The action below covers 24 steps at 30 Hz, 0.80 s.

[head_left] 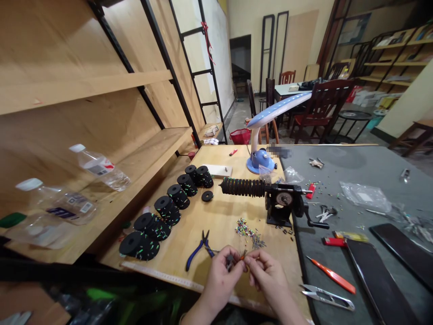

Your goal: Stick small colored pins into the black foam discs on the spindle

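My left hand [225, 271] and my right hand [267, 273] meet at the table's front edge, fingers closed in a pinch. Between the fingertips shows a tiny orange piece [242, 257] with thin bits around it, too small to name. Something dark grey is tucked in my left fingers. Pliers [202, 249] with blue handles lie open just left of my left hand. Beyond my fingers are a pile of multicoloured beads [244, 227] and a heap of small metal pieces [259, 241]. Further back stands a black hand-cranked winder [280, 201], carrying a row of dark discs or coils [242, 187].
Black foam spools [167, 210] with coloured bits line the left side. A blue lamp [260, 160] stands at the back. On the grey mat lie thread snips [327, 297], an orange-handled tool [333, 274] and a phone-like slab [375, 280]. Bottles [99, 167] rest on the left shelf.
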Motion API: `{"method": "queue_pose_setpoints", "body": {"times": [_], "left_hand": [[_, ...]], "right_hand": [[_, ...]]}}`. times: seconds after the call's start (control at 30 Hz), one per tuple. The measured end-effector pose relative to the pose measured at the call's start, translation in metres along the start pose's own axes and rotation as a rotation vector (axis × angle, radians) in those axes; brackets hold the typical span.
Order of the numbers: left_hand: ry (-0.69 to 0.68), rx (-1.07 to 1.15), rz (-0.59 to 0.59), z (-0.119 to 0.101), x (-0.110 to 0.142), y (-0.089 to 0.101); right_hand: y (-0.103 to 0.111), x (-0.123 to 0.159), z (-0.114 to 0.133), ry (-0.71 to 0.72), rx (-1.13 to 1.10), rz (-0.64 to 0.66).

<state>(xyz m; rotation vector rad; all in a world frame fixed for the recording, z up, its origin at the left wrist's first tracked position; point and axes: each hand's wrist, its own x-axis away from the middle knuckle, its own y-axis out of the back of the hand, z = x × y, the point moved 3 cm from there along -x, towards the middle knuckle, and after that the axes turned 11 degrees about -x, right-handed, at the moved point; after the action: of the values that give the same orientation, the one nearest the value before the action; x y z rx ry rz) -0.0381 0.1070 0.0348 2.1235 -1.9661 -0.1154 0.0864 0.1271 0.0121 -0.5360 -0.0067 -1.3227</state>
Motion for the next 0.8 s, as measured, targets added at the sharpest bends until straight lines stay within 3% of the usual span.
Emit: {"method": "queue_pose_setpoints", "body": {"times": [0.2, 0.43, 0.67, 0.8], "left_hand": [[-0.013, -0.079, 0.017, -0.002, 0.003, -0.003], [0.015, 0.081, 0.003, 0.0, 0.002, -0.008], [0.315, 0.465, 0.048, 0.003, 0.005, -0.016], [0.364, 0.489, -0.003, 0.007, 0.004, -0.018]], "right_hand": [[-0.002, 0.001, 0.006, 0.046, 0.037, 0.008], [0.0, 0.0, 0.004, 0.044, -0.034, -0.04], [-0.002, 0.001, 0.001, 0.033, -0.095, -0.058], [0.001, 0.001, -0.002, 0.037, -0.114, -0.081]]}}
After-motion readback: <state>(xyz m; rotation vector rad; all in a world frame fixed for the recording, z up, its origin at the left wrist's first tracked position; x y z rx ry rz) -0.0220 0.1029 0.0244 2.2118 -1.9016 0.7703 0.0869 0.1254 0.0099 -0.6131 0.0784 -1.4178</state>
